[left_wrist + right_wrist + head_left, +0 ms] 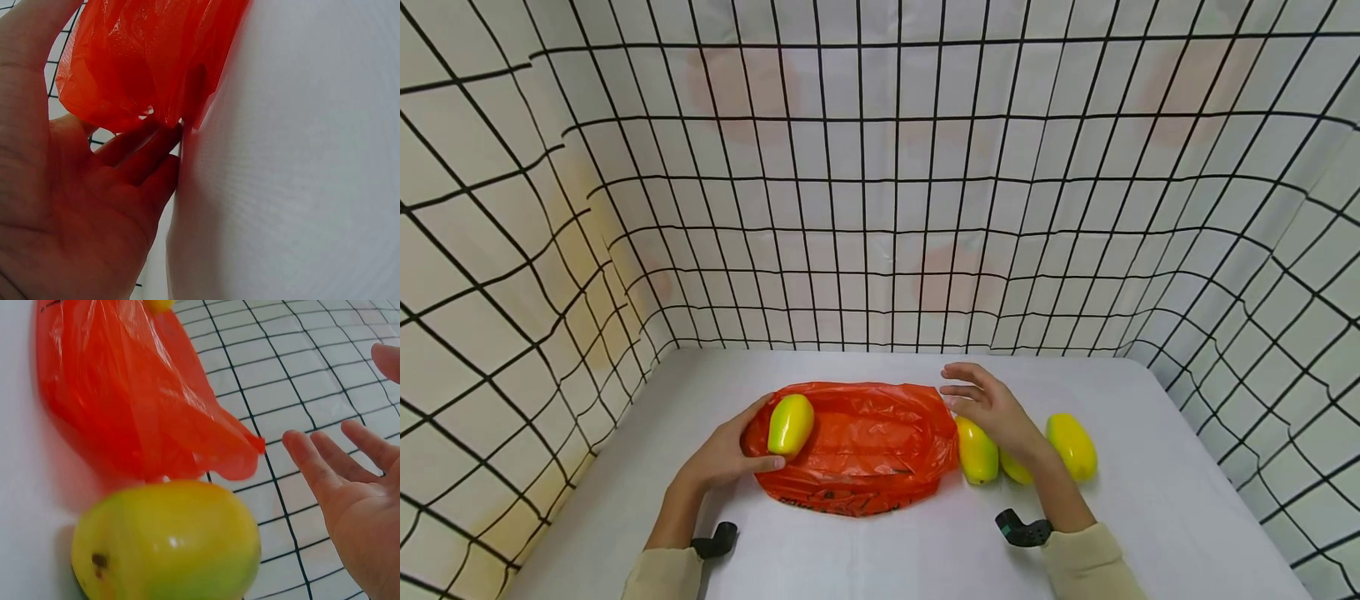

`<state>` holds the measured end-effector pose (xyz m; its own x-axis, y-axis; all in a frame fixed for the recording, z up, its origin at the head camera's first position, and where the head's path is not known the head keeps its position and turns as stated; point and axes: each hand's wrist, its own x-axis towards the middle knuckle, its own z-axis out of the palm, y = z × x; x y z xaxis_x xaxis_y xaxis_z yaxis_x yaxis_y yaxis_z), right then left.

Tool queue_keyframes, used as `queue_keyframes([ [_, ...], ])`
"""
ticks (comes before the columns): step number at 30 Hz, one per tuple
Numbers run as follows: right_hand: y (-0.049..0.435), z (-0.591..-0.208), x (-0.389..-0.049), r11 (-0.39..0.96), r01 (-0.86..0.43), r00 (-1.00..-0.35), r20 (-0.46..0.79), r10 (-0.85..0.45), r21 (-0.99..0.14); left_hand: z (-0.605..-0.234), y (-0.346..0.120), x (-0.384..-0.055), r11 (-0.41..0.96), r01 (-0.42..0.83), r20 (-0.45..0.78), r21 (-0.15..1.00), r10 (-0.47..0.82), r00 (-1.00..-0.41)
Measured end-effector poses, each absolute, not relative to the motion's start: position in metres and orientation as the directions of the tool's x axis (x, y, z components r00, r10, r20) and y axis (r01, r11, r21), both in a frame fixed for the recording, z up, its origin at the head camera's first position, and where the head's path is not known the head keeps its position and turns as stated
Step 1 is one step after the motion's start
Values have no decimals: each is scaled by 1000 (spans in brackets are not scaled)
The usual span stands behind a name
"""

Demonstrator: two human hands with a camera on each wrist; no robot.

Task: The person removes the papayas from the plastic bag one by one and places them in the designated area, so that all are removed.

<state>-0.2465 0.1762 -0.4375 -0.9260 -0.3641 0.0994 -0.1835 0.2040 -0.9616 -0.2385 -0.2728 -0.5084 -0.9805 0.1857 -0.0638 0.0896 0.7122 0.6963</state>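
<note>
A red plastic bag (872, 433) lies spread with its mouth open, dark print along its front side. One yellow-green mango (791, 426) sits at the bag's left end. My left hand (726, 450) cups that end from outside, its thumb along the front edge; in the left wrist view its relaxed fingers (147, 159) touch the red plastic. My right hand (996, 412) is raised by the bag's right end with fingers spread and nothing in them. Just below it, a mango (978, 452) lies beside the bag, and it looms large as a mango (169, 540) in the right wrist view.
Right of the bag, another mango (1071, 446) lies on the white table (880, 558), and one more mango (1015, 468) is partly hidden by my right forearm. White walls with black grid netting (880, 208) enclose the back and sides.
</note>
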Motion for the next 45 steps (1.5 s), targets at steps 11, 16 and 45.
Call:
queue_keyframes([
  [11, 151, -439, -248, 219, -209, -913, 109, -393, -953, -508, -272, -239, 707, 106, -47, 699, 194, -980],
  [16, 137, -440, -246, 227, -192, -915, 90, -394, -955, -509, -274, -238, 693, 91, -57, 715, 189, -980],
  [45, 62, -470, -251, 301, -169, -918, 38, -395, -939, -509, -275, -238, 695, 120, -47, 709, 216, -975],
])
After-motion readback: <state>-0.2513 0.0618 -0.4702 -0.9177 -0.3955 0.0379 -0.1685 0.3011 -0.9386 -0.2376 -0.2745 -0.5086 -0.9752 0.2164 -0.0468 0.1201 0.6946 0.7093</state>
